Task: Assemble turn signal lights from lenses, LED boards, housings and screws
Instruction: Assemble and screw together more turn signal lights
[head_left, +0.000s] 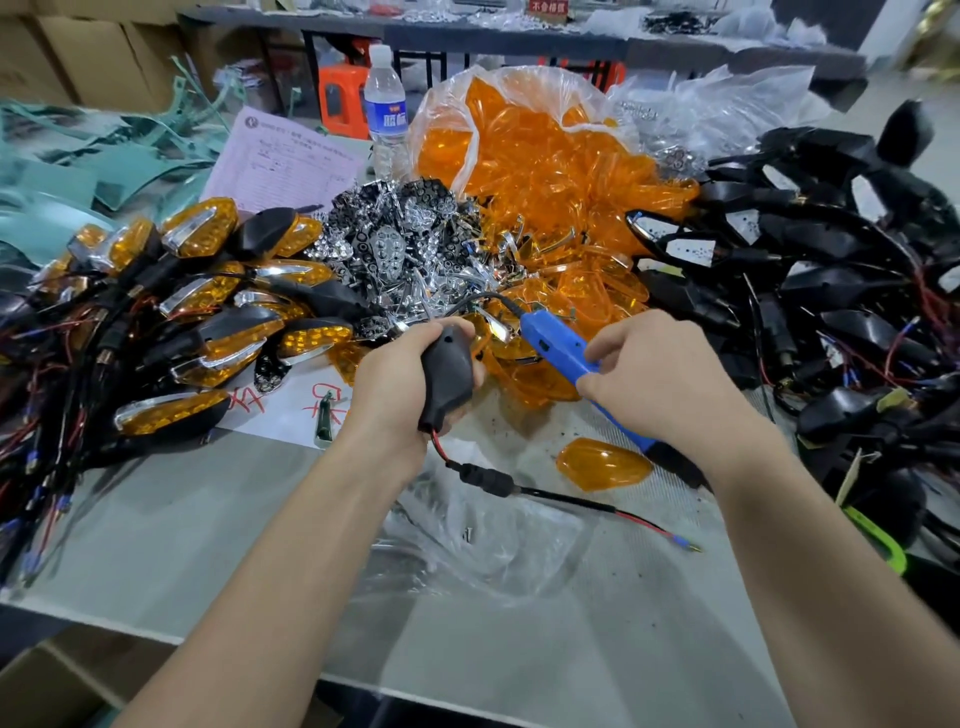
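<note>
The left hand (392, 387) wraps its grip round a black housing (448, 371); the right hand (665, 382) clasps a blue electric screwdriver (553, 338).

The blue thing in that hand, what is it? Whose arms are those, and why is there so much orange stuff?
The camera sits on a person's head and looks down, so the two arms are their own. They are building turn signal lights. The left hand grips a black housing, the shell of one light, with wires trailing from it. The right hand holds the blue tool, which looks like a powered screwdriver with a cable. On the table lie the parts: orange lenses heaped at the back, shiny silver pieces in the middle, more black housings with wires on the right, and finished lights piled on the left.
</note>
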